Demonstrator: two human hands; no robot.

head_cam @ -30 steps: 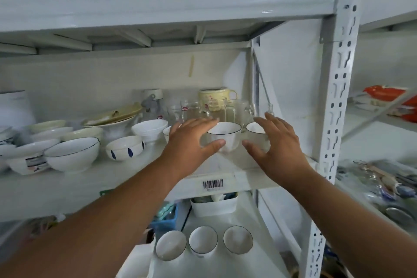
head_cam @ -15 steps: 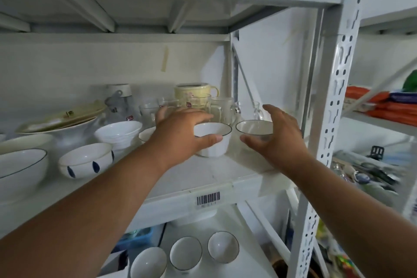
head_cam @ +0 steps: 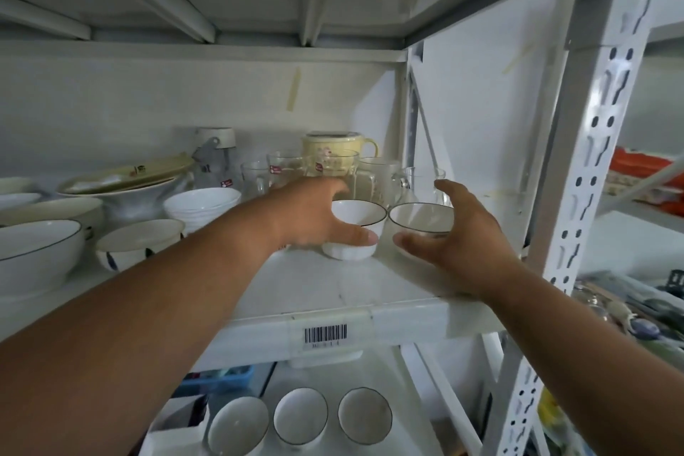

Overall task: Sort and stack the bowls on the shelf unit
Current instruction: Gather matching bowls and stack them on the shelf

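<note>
On a white metal shelf (head_cam: pixel 333 292), left hand (head_cam: pixel 314 215) and right hand (head_cam: pixel 455 241) each grip a small bowl — glassware behind.

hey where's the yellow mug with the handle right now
In the head view the yellow mug stands at the back of the middle shelf, right of centre, behind the row of glass mugs and right of the clear bottle.

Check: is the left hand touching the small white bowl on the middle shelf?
Touching. The head view shows the left hand wrapped round the small white bowl, thumb pressed against its front wall.
</note>
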